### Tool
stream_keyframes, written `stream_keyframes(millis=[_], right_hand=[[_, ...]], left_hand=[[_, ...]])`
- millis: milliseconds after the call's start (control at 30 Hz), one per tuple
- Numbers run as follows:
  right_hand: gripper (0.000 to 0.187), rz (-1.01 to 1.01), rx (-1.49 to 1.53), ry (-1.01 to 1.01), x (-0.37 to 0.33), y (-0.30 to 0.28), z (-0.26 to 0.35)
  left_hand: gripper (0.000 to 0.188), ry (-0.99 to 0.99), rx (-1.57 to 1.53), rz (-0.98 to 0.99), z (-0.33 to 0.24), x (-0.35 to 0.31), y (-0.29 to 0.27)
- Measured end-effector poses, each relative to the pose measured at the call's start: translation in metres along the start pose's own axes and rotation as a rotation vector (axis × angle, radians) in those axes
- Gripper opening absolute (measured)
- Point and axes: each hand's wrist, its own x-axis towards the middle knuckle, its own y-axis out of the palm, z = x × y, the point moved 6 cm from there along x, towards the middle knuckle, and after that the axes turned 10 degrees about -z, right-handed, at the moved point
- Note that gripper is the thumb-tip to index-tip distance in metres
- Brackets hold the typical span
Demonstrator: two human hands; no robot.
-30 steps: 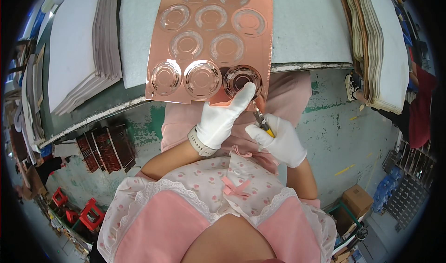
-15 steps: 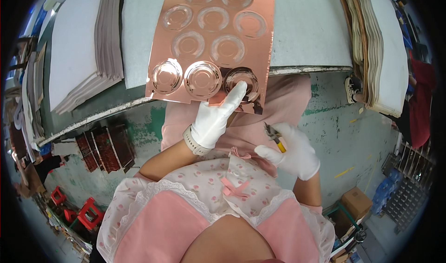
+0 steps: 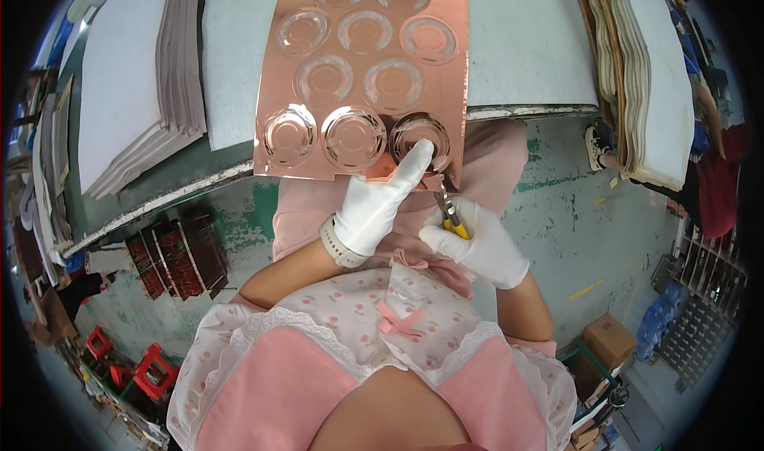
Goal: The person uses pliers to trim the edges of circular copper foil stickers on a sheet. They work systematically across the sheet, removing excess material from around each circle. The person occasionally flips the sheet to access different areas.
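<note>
A shiny copper-coloured sheet (image 3: 362,70), pressed with rows of round ring shapes, lies on the table with its near end reaching past the front edge. My left hand (image 3: 374,208), in a white glove, grips that near end. One finger lies on top of the nearest right-hand ring (image 3: 440,150); the thumb and other fingers are partly hidden under the sheet. In my white-gloved right hand (image 3: 485,248) is a pair of yellow-handled cutting pliers (image 3: 450,218). Their jaws point away from me and meet the sheet's near edge, close to its right corner.
White paper covers part of the table (image 3: 525,61). Tall stacks of sheets stand at the left (image 3: 131,77) and right (image 3: 649,77). Below left are a dark rack (image 3: 177,257) and red stools (image 3: 153,371); at lower right, a cardboard box (image 3: 609,341). Another person in red (image 3: 720,184) is at far right.
My right hand has moved left and slightly inward, bringing the pliers from beside the sheet up to its near edge. The left hand keeps its grip, and the sheet's near end has shifted slightly.
</note>
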Motion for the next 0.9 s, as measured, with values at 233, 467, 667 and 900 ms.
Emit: stream_keyframes(millis=[233,467,667,900], right_hand=[[0.030,-0.154,-0.096,-0.044,0.003,0.000,-0.008],[0.052,0.040,-0.621,-0.262,-0.020,-0.025,0.023],[0.028,-0.131,-0.108,-0.150,-0.034,-0.063,0.020],[0.022,0.004,0.002,-0.190,-0.028,-0.048,0.019]], left_hand=[[0.026,-0.160,-0.102,0.064,-0.007,-0.013,0.006],[0.030,0.091,0.146,0.044,-0.049,-0.026,-0.006],[0.030,0.739,0.665,-0.052,-0.168,-0.043,0.007],[0.015,1.712,1.293,-0.310,-0.329,-0.081,0.052]])
